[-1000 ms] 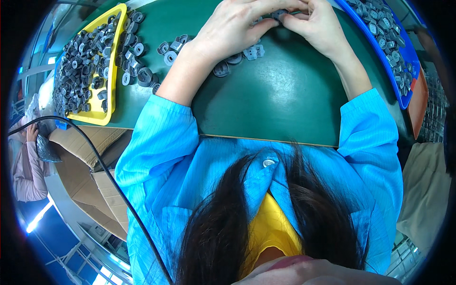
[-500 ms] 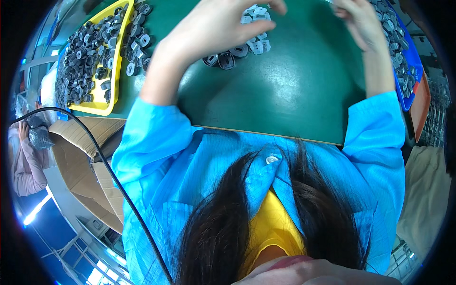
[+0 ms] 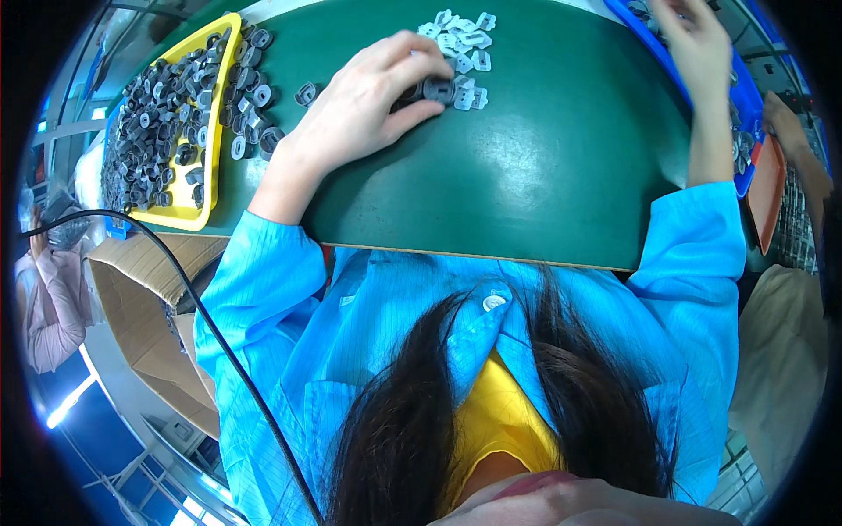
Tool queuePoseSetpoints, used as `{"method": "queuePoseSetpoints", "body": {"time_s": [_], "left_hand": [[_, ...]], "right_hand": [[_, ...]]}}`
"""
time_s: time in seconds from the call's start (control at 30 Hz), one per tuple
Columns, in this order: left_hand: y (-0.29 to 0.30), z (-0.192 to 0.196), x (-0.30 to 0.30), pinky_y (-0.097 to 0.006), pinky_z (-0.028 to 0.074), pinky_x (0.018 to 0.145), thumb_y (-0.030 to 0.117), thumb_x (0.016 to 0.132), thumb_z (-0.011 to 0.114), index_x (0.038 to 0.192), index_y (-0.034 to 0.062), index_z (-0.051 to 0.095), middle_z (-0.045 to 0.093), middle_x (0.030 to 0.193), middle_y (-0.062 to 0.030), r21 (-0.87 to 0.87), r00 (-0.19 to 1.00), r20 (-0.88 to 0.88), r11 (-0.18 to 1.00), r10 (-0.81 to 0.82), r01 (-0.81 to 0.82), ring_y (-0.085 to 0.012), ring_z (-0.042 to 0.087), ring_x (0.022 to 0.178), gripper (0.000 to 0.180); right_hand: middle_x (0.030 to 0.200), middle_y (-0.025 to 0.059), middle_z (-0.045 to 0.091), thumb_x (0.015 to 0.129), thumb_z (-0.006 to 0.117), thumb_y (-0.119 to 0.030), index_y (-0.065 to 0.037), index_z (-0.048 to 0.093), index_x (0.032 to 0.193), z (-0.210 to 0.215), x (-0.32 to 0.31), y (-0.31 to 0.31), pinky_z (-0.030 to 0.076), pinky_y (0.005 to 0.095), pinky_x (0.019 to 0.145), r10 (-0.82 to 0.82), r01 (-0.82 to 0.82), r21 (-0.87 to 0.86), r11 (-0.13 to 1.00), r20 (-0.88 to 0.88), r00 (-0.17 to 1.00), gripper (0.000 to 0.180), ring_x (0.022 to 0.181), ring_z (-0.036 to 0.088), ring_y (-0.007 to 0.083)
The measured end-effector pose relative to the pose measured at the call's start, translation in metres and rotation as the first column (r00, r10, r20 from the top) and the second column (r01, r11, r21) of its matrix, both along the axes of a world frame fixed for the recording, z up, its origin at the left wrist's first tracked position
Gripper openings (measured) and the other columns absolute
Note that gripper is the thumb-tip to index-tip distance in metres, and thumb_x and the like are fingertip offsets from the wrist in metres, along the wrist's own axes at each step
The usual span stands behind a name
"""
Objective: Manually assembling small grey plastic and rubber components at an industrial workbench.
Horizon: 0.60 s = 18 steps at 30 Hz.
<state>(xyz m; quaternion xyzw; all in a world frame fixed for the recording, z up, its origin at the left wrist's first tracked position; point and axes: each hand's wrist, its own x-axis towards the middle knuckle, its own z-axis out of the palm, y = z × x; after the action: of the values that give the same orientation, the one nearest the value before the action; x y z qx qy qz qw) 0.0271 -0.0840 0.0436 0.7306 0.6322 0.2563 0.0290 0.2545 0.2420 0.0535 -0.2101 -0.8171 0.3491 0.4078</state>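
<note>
My left hand (image 3: 377,101) rests low over the green table, thumb and fingers closed around a dark round plastic part (image 3: 438,89). Right beside its fingertips lies a loose pile of pale translucent plastic pieces (image 3: 465,39). Another dark part (image 3: 306,94) sits alone to the left of the hand. My right hand (image 3: 699,48) is over the blue tray (image 3: 653,39) at the far right, with its fingers apart and slightly blurred at the picture's upper edge. I see nothing held in it.
At the left a yellow tray (image 3: 213,114) holds many dark parts, with more spilled along its right side (image 3: 252,96). A brown tray (image 3: 767,193) stands by the blue one. Another person's arm (image 3: 794,131) shows at far right. A cardboard box (image 3: 145,298) lies below left.
My left hand has come down and left, closing on a dark part beside the pale pile. My right hand has moved to the right, from above the table to over the blue tray.
</note>
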Motion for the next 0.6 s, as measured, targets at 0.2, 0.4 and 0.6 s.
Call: {"method": "queuePoseSetpoints", "body": {"time_s": [0.2, 0.4, 0.6], "left_hand": [[0.039, 0.012, -0.026, -0.033, 0.054, 0.083, 0.012, 0.089, 0.078, 0.121, 0.0051, 0.065, 0.069, 0.106, -0.0090, 0.075, 0.827, 0.534, 0.965, 0.175, -0.253, -0.0196, 0.066, 0.093, 0.035], [0.062, 0.012, -0.007, -0.030, 0.053, 0.085, 0.010, 0.093, 0.075, 0.119, -0.0005, 0.061, 0.068, 0.101, -0.0088, -0.026, 0.702, 0.654, 0.936, 0.282, -0.352, -0.0145, 0.064, 0.095, 0.032], [0.057, 0.002, -0.003, -0.036, 0.055, 0.084, 0.011, 0.088, 0.078, 0.123, -0.0020, 0.063, 0.073, 0.104, -0.0192, 0.081, 0.817, 0.470, 0.906, 0.333, -0.416, -0.0273, 0.071, 0.095, 0.040]], "right_hand": [[0.093, 0.0198, 0.074, 0.089, 0.066, -0.014, -0.001, 0.075, 0.099, -0.016, -0.084, -0.079, 0.056, 0.0397, 0.078, 0.263, -0.329, 0.117, 0.937, 0.381, 0.886, 0.019, 0.086, 0.072, 0.0339], [0.095, 0.0211, 0.072, 0.086, 0.070, -0.019, -0.002, 0.075, 0.095, -0.016, -0.091, -0.105, 0.054, 0.0479, 0.085, 0.239, -0.381, 0.229, 0.896, 0.474, 0.847, 0.019, 0.094, 0.068, 0.0400], [0.093, 0.0238, 0.072, 0.085, 0.073, -0.020, -0.001, 0.076, 0.092, -0.013, -0.092, -0.109, 0.055, 0.0467, 0.081, 0.183, -0.329, 0.231, 0.916, 0.490, 0.852, 0.021, 0.087, 0.069, 0.0419]]}}
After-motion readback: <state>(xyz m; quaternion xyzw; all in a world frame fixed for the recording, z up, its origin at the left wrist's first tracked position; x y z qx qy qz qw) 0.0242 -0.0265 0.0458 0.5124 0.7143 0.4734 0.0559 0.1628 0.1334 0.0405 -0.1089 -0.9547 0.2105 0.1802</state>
